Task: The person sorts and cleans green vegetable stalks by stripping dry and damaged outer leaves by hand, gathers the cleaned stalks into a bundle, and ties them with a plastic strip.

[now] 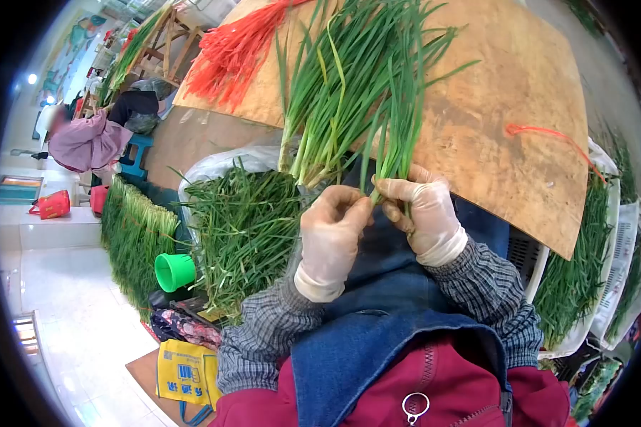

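Both of my hands wear thin whitish gloves and meet over my lap, by the near edge of a wooden board [491,135]. My right hand [427,210] is closed around the lower stalks of a small bunch of garlic chives [399,135], whose green leaves point away from me over the board. Finger and thumb of my left hand [335,231] pinch at the base of the same stalks. Just left of this bunch lies a larger pile of garlic chives [335,92], pale root ends toward me.
Red ties [238,53] lie on the board's far left; one loose red tie [555,133] lies right. A lined container of loose green leaves [242,220] stands left, beside a green bucket [174,272]. White crates [584,313] stand right. Another person [89,139] sits far left.
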Tool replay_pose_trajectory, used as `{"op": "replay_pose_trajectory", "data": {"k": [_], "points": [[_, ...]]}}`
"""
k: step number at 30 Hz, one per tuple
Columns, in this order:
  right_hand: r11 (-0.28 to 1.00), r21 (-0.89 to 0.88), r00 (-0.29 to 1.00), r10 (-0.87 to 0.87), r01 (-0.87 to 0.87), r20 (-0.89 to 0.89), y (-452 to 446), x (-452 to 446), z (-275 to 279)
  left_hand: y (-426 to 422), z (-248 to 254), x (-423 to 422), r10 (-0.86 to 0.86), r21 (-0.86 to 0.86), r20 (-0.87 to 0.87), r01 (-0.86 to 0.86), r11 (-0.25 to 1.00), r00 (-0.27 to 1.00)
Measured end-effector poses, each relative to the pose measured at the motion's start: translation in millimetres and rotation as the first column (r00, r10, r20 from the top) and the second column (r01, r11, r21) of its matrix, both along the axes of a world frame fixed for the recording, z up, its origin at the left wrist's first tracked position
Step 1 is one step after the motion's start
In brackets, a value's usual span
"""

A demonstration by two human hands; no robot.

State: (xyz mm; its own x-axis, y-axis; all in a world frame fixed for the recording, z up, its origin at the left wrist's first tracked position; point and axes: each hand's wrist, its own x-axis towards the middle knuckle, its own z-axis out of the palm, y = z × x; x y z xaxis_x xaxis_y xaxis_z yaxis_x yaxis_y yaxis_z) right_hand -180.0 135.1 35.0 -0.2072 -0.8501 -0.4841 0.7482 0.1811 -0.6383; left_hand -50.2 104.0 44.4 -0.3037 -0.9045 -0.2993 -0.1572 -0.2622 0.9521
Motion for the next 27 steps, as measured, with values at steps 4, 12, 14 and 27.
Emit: {"op": "replay_pose_trajectory", "data": {"k": [4, 12, 14, 27], "points": [[0.996, -0.019, 0.995, -0.087, 0.087, -0.043, -5, -8, -4, 7, 2, 34, 0.291, -0.429, -0.152, -0.329, 0.841, 0.944], [0.999, -0.020, 0.985, -0.042, 0.046, 0.168, -2, -14, -8, -19, -23, 101, 0.384, -0.728, 0.416, 0.050, 0.683, 0.824], [0.998, -0.035, 0.969, -0.045, 0.055, 0.242, -2, -13, -12, -25, -12, 62, 0.347, -0.844, 0.503, 0.363, 0.396, 0.791], [0.996, 0.009, 0.985, 0.090, -0.092, 0.150, -25, -7, 14, -53, -21, 16, 0.394, -0.812, 0.513, 0.580, -0.065, 0.763]]}}
